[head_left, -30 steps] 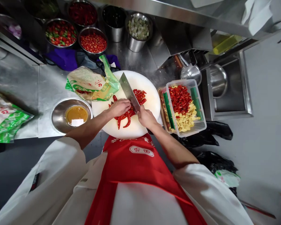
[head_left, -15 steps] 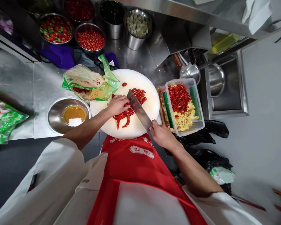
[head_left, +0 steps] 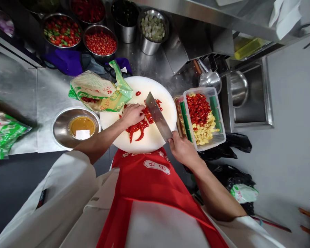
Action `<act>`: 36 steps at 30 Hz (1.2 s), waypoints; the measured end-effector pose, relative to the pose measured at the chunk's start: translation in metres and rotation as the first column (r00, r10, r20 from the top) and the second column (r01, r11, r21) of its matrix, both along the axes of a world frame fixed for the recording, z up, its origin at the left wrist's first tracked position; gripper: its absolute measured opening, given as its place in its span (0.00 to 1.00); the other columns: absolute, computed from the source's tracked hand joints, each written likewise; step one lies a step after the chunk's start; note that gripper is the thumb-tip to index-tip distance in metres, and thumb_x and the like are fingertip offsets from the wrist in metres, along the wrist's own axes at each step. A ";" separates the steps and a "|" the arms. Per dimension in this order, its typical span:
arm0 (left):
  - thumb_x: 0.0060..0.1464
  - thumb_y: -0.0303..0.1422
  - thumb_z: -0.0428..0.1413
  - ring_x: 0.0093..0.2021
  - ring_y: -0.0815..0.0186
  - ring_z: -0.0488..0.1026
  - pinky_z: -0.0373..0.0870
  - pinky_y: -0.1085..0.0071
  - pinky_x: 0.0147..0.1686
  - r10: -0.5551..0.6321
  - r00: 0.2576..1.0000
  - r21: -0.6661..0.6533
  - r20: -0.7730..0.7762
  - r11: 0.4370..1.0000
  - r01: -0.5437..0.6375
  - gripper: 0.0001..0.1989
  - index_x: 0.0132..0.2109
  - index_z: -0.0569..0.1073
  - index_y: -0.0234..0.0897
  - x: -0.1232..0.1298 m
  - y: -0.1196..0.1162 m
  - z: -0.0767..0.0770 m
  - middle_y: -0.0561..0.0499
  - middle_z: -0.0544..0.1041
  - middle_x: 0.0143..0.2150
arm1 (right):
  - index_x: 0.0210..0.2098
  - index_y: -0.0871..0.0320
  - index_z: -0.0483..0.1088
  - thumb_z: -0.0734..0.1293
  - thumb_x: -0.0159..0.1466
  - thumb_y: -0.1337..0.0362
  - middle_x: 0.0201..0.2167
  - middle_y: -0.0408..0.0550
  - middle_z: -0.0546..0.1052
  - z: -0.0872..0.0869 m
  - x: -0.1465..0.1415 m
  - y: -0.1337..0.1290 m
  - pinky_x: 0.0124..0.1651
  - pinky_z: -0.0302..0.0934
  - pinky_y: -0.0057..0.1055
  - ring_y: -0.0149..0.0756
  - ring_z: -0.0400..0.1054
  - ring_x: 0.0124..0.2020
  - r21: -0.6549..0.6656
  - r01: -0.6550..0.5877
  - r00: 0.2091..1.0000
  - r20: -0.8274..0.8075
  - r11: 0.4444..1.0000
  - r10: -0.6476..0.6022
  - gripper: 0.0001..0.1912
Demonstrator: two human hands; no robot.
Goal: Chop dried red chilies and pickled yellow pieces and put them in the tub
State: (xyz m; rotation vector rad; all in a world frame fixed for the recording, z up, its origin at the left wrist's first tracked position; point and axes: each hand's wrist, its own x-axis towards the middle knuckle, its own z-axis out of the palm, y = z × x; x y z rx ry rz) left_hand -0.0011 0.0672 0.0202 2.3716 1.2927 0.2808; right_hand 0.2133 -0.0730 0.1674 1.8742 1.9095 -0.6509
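Note:
A round white cutting board (head_left: 156, 139) lies in front of me with red chili peppers (head_left: 140, 133) on it, some whole and some cut. Fingers curled, my left hand (head_left: 133, 115) presses down on the chilies left of the blade. The handle of a cleaver (head_left: 158, 117) is wrapped in my right hand (head_left: 182, 148); its broad blade slants up and leftward over the cut pieces, a small gap from my left fingertips. One chili piece (head_left: 137, 93) sits alone toward the board's far side. An opened green and white plastic bag (head_left: 98, 91) of chilies overlaps the board's left edge.
Right of the board stands a clear plastic tub (head_left: 220, 136) of chopped chilies and yellow slices. To the left is a metal bowl (head_left: 59, 125) of brownish liquid. Several metal containers, including one of chopped red chilies (head_left: 100, 43), line the back. A sink (head_left: 258, 93) is at right.
The cleaver and my right hand have shifted slightly right, opening a gap between the blade and my left fingers. My left hand stays on the chilies.

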 end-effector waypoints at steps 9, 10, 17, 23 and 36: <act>0.57 0.31 0.53 0.39 0.57 0.74 0.66 0.60 0.43 -0.044 0.999 -0.059 0.013 0.997 0.044 0.07 0.39 0.76 0.39 0.001 0.015 0.005 0.47 0.76 0.39 | 0.47 0.60 0.59 0.53 0.71 0.62 0.29 0.54 0.78 -0.010 0.007 -0.010 0.29 0.46 0.32 0.47 0.72 0.30 0.080 0.077 0.996 -0.061 0.994 -0.072 0.10; 0.57 0.30 0.52 0.38 0.58 0.74 0.66 0.61 0.42 -0.019 0.999 -0.072 0.040 0.997 0.022 0.08 0.40 0.76 0.39 0.000 0.015 0.006 0.48 0.77 0.39 | 0.47 0.60 0.59 0.53 0.71 0.61 0.29 0.54 0.78 -0.009 0.007 -0.011 0.29 0.46 0.32 0.47 0.72 0.29 0.077 0.086 0.994 -0.075 0.993 -0.080 0.11; 0.61 0.33 0.50 0.46 0.58 0.72 0.66 0.59 0.51 -0.120 0.988 -0.091 0.099 0.988 0.129 0.10 0.40 0.76 0.38 -0.022 0.010 0.004 0.48 0.78 0.43 | 0.48 0.60 0.60 0.52 0.72 0.60 0.29 0.53 0.78 -0.008 -0.001 -0.018 0.31 0.47 0.33 0.46 0.72 0.30 0.020 0.098 0.985 -0.141 0.995 -0.094 0.12; 0.64 0.33 0.46 0.47 0.60 0.71 0.68 0.62 0.51 -0.217 0.953 -0.052 0.211 0.971 0.232 0.15 0.40 0.76 0.35 -0.034 0.005 0.000 0.45 0.76 0.45 | 0.50 0.61 0.59 0.52 0.72 0.63 0.32 0.55 0.79 -0.013 -0.018 -0.015 0.33 0.50 0.32 0.46 0.73 0.33 -0.105 0.039 0.984 -0.167 0.994 -0.056 0.12; 0.65 0.31 0.44 0.46 0.59 0.71 0.68 0.62 0.51 -0.299 0.941 -0.005 0.156 0.953 0.304 0.17 0.40 0.77 0.34 -0.028 0.003 -0.009 0.44 0.77 0.42 | 0.53 0.62 0.57 0.53 0.71 0.65 0.39 0.61 0.79 -0.063 -0.046 0.028 0.38 0.59 0.35 0.50 0.75 0.40 -0.073 0.074 0.986 -0.143 0.995 -0.084 0.13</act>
